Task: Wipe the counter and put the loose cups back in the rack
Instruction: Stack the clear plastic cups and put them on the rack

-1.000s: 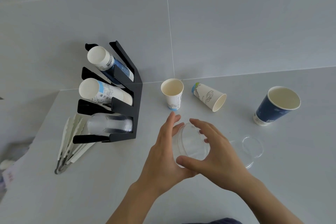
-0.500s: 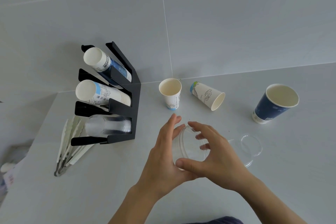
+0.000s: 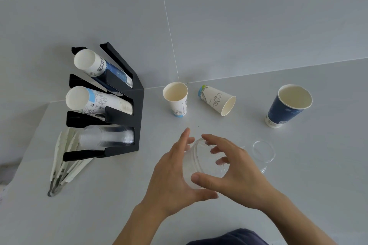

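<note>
Both hands hold a clear plastic cup (image 3: 203, 162) just above the counter, mid-front. My left hand (image 3: 171, 175) cups its left side and bottom. My right hand (image 3: 235, 171) grips its rim, thumb in front, fingers over the top. A second clear plastic cup (image 3: 263, 151) lies on its side just right of my right hand. A small white paper cup (image 3: 176, 98) stands upright near the wall; a second white cup (image 3: 218, 101) lies tipped beside it. A dark blue paper cup (image 3: 286, 105) stands at the right. The black rack (image 3: 137, 105) at the left holds three stacks.
White tongs (image 3: 63, 161) lie on the counter (image 3: 99, 205) in front of the rack, at its left. The tiled wall (image 3: 219, 26) rises right behind the cups. The counter's left edge runs diagonally past the tongs. A dark sleeve or garment shows at the bottom edge.
My hands stay on the clear cup; the right-hand fingers have shifted slightly over its rim. The view has moved a little, nothing else changed place.
</note>
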